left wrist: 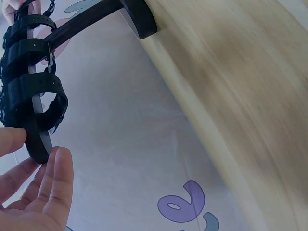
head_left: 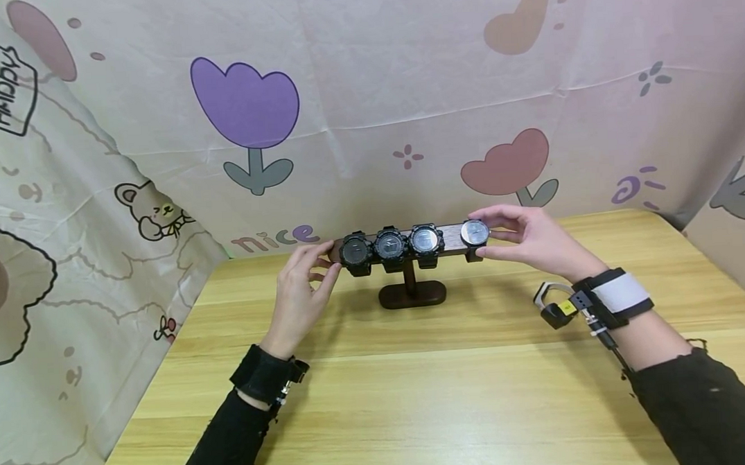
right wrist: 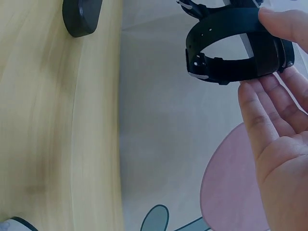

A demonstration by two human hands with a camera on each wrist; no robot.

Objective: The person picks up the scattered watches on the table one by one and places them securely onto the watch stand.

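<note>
A dark T-shaped watch stand (head_left: 410, 294) is on the table, its bar (head_left: 452, 237) level above an oval base. Three black watches (head_left: 390, 244) sit side by side on the left and middle of the bar. Past a gap, another black watch (head_left: 475, 233) with a pale dial is at the right end. My left hand (head_left: 298, 291) pinches the bare left end of the bar between thumb and fingers. My right hand (head_left: 529, 239) holds the rightmost watch by its sides; in the right wrist view its buckled strap (right wrist: 221, 72) loops below the bar.
The light wood table (head_left: 380, 398) runs back to a hanging cloth (head_left: 366, 87) printed with flowers. Another patterned cloth (head_left: 87, 273) hangs along the left edge. A wrist camera (head_left: 557, 313) on a strap sticks out beside the right forearm.
</note>
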